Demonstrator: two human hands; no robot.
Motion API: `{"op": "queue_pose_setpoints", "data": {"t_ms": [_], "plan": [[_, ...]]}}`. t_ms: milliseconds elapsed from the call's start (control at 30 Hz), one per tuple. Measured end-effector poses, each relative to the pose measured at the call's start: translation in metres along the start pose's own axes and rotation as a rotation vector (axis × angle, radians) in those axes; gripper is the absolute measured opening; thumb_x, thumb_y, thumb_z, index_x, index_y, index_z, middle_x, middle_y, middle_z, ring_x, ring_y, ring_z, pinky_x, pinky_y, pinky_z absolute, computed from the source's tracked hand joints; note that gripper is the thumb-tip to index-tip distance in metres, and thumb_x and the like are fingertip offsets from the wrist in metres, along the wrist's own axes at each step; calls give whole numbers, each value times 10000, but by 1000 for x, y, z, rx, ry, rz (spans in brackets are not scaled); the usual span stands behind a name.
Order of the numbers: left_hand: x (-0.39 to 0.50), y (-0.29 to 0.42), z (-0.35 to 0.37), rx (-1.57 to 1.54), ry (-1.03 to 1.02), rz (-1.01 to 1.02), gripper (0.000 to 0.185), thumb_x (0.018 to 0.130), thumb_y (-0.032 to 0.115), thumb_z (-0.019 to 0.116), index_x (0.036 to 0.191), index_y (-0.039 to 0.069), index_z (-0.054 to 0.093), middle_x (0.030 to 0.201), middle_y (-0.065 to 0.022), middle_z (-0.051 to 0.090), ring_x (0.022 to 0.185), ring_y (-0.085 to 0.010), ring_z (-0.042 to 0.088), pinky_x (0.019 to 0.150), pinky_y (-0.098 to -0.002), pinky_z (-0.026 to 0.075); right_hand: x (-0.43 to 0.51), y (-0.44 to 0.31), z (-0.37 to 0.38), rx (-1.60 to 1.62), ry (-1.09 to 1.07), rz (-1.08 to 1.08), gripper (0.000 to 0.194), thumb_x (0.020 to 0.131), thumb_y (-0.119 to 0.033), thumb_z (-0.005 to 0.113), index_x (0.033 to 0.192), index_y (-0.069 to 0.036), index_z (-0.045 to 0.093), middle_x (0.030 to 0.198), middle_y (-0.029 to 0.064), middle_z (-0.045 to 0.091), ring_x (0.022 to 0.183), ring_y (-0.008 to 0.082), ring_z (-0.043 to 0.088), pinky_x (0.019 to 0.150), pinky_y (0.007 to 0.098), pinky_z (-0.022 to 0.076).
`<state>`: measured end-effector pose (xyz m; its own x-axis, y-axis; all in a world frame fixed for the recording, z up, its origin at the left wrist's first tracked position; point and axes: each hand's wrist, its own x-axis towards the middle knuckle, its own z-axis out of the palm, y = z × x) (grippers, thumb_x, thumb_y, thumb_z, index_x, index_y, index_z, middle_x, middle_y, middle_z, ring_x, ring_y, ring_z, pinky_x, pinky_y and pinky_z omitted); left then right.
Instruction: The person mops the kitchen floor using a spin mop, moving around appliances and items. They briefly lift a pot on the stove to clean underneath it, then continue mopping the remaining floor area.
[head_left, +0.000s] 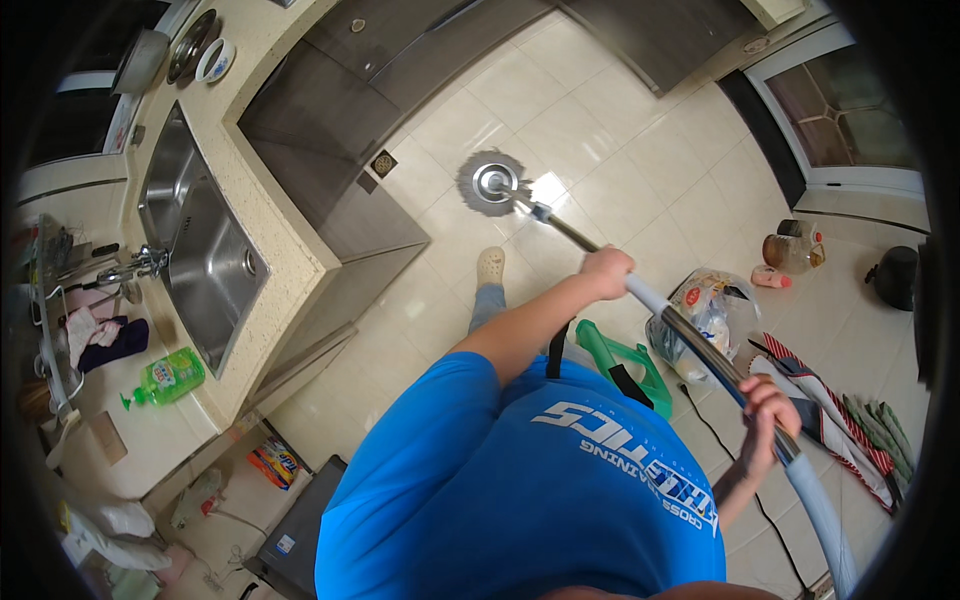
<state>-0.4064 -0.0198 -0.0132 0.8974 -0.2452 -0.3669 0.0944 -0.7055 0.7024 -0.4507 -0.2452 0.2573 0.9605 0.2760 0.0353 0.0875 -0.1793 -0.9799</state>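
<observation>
A spin mop spans the view from upper middle to lower right. Its round grey mop head rests flat on the tiled floor, strands fanned around a metal disc. My left hand is closed around the lower part of the steel mop pole, just above the bare metal section near the joint. Farther up the pole, my right hand grips it beside my body. The pole slants from the head past my right side, ending in a pale grip. My foot in a beige clog stands behind the mop head.
Left is a counter with a steel sink and green soap bottle. Dark cabinets and a floor drain lie ahead. Right are a filled plastic bag, an oil jug, a black cable and a green plastic object.
</observation>
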Motion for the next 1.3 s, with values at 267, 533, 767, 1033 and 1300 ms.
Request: {"op": "queue_pose_setpoints", "data": {"t_ms": [267,533,767,1033,1300], "plan": [[-8,76,25,-106,-130,39,169,704,195,658,866,153,679,974,-97,637,1007,-272,578,811,-396,514,-19,-31,-59,-143,-8,-246,340,845,-277,588,637,-61,428,593,79,467,643,237,503,582,303,400],[-69,36,27,-248,50,-43,113,705,188,646,761,96,611,854,-112,628,937,-317,562,745,-431,499,2,-20,-17,110,-157,-223,328,848,-262,565,627,-85,400,533,34,425,541,179,451,535,261,380],[-145,-36,10,-376,263,-171,98,702,173,652,744,96,609,850,-117,632,905,-339,556,740,-430,492,25,-10,77,368,-330,-101,357,838,-303,565,615,-104,369,516,9,380,504,135,377,507,229,330],[-250,-126,-4,-396,434,-358,113,686,165,669,715,84,595,830,-131,625,882,-344,557,743,-424,476,3,-2,200,454,-522,-22,346,846,-279,542,626,-84,361,539,30,366,522,145,356,526,266,359],[-335,-181,5,-329,531,-534,116,710,189,639,715,81,596,857,-129,631,909,-340,559,784,-415,476,-27,6,285,456,-761,46,331,848,-270,539,634,-80,372,551,43,382,555,177,394,562,297,362]]}}
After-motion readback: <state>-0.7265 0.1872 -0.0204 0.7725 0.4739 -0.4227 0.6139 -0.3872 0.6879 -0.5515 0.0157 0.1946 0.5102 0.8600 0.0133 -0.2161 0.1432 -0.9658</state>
